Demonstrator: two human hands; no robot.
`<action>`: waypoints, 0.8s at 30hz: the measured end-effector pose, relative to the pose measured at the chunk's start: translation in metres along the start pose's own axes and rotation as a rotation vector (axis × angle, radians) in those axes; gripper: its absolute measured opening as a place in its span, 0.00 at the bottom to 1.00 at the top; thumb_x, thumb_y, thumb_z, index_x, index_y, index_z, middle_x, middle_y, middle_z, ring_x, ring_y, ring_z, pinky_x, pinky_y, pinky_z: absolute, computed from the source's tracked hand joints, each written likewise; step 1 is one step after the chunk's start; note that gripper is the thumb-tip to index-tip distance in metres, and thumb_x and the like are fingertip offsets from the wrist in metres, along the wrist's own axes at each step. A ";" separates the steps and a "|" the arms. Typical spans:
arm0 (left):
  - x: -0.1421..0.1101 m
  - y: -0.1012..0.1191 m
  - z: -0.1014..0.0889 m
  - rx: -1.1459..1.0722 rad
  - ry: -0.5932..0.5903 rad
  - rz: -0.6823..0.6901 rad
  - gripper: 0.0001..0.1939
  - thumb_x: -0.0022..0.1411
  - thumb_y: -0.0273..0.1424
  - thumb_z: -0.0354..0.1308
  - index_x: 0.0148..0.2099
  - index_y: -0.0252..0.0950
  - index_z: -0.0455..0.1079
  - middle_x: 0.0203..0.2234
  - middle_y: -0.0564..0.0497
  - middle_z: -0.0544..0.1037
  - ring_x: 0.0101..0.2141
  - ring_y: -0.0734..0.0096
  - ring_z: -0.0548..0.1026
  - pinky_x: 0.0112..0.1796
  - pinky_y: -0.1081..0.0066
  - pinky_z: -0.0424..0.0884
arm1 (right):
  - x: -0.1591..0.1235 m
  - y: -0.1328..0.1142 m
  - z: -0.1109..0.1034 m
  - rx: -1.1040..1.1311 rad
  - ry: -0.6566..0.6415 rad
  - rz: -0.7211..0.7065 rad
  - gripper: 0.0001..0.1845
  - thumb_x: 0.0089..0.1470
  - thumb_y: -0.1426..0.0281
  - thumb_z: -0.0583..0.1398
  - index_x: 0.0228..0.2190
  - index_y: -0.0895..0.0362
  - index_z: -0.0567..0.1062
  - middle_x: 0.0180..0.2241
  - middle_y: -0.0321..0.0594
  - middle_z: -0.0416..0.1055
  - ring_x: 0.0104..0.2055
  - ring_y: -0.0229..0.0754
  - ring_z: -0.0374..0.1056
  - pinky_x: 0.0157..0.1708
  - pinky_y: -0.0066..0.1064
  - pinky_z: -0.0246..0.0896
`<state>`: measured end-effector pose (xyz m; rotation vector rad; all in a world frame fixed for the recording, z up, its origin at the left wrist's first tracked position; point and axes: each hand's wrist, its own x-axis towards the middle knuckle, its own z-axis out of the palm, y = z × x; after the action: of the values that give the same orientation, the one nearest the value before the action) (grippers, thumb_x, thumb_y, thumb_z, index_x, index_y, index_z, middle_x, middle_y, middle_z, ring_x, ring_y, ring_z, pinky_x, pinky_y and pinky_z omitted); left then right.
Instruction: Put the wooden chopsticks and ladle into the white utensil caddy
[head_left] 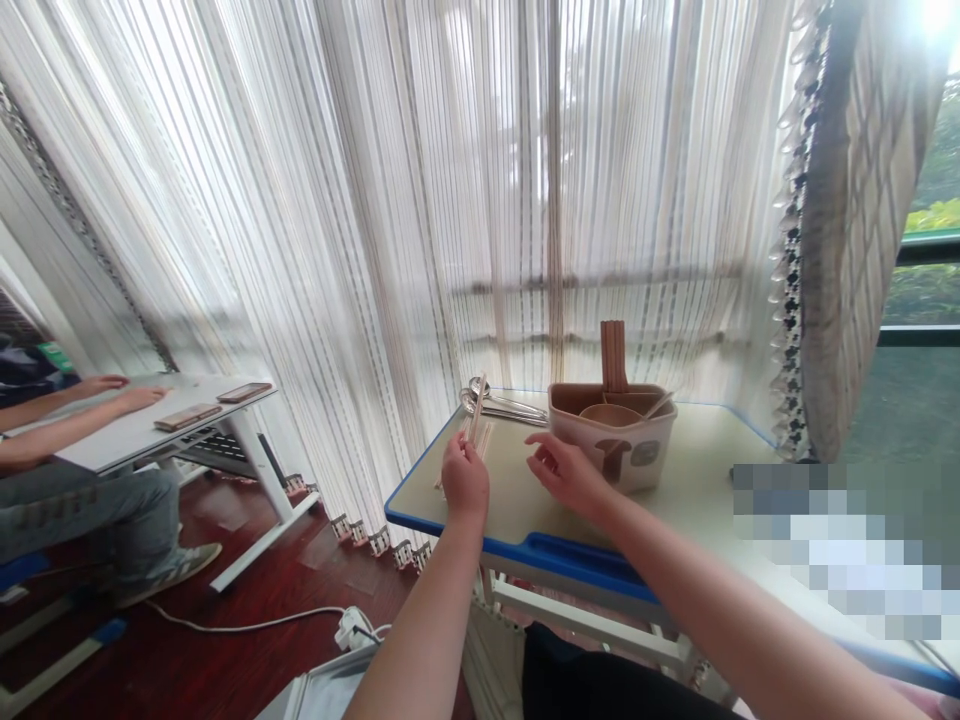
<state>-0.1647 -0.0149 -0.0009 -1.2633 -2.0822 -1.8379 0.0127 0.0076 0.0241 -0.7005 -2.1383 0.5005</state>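
My left hand [465,472] is closed around pale chopsticks [480,402], which point up and away from me above the table. A few more pale sticks [486,436] show around that hand, partly hidden by it. My right hand [564,470] hovers in front of a beige utensil holder [646,462], its bent fingers apart and nothing in them. Brown chopsticks [613,356] stand upright at the back of the holder. A brown bowl-shaped piece [611,414] and a light handle [658,405] also stick up from it. Metal ladles or spoons [514,408] lie behind my hands.
The light table [517,500] has a blue edge. A blurred-out patch [862,560] covers its right side. Striped curtains [480,200] hang behind. To the left, another person's hands [139,398] rest at a white table [90,450]. A cable [247,626] crosses the floor.
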 end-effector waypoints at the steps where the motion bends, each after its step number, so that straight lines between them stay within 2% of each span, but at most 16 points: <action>1: 0.000 -0.001 0.000 -0.016 0.012 0.010 0.17 0.61 0.28 0.44 0.49 0.30 0.66 0.39 0.39 0.75 0.42 0.60 0.73 0.44 0.61 0.68 | 0.000 -0.002 -0.001 0.001 -0.002 -0.002 0.13 0.56 0.64 0.52 0.43 0.54 0.66 0.28 0.35 0.69 0.24 0.34 0.63 0.26 0.26 0.59; 4: 0.000 -0.001 -0.001 -0.088 0.036 0.097 0.17 0.62 0.29 0.45 0.50 0.30 0.66 0.39 0.39 0.74 0.41 0.62 0.72 0.43 0.62 0.68 | -0.001 -0.009 -0.003 0.003 -0.002 -0.023 0.13 0.56 0.64 0.52 0.42 0.53 0.67 0.29 0.35 0.70 0.24 0.34 0.63 0.27 0.26 0.60; 8: -0.005 0.005 -0.006 -0.174 0.038 0.326 0.14 0.63 0.30 0.47 0.47 0.34 0.68 0.38 0.43 0.73 0.41 0.66 0.72 0.42 0.64 0.69 | -0.004 -0.017 -0.008 0.012 0.045 -0.050 0.12 0.57 0.64 0.51 0.41 0.54 0.69 0.29 0.37 0.70 0.26 0.35 0.66 0.28 0.26 0.61; 14: -0.016 0.018 -0.007 -0.163 0.001 0.705 0.11 0.62 0.26 0.50 0.45 0.36 0.70 0.37 0.46 0.72 0.41 0.68 0.71 0.44 0.65 0.69 | -0.002 -0.022 -0.013 0.060 0.250 0.064 0.13 0.57 0.63 0.51 0.37 0.56 0.71 0.24 0.37 0.71 0.23 0.37 0.68 0.26 0.27 0.63; 18: -0.021 0.021 -0.007 -0.081 -0.051 0.865 0.13 0.60 0.22 0.52 0.46 0.37 0.70 0.37 0.46 0.73 0.40 0.69 0.70 0.43 0.65 0.68 | 0.000 -0.023 -0.019 0.153 0.386 0.094 0.13 0.58 0.63 0.51 0.37 0.56 0.70 0.25 0.37 0.72 0.21 0.35 0.68 0.25 0.27 0.64; 20: -0.024 0.022 -0.006 -0.043 -0.050 0.899 0.13 0.59 0.22 0.53 0.46 0.37 0.69 0.37 0.46 0.74 0.40 0.68 0.70 0.43 0.64 0.68 | 0.000 -0.023 -0.025 0.172 0.418 0.048 0.11 0.58 0.64 0.51 0.36 0.56 0.70 0.27 0.38 0.73 0.22 0.35 0.68 0.25 0.27 0.64; 24: -0.038 0.036 0.000 -0.089 -0.058 0.897 0.15 0.59 0.23 0.53 0.49 0.37 0.68 0.38 0.46 0.73 0.40 0.68 0.71 0.43 0.65 0.68 | -0.002 -0.025 -0.040 0.064 0.505 -0.173 0.06 0.56 0.68 0.54 0.32 0.56 0.70 0.31 0.40 0.73 0.26 0.36 0.68 0.26 0.27 0.64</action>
<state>-0.1176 -0.0367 0.0064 -1.8545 -1.1064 -1.4574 0.0383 -0.0090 0.0607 -0.5315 -1.6805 0.2614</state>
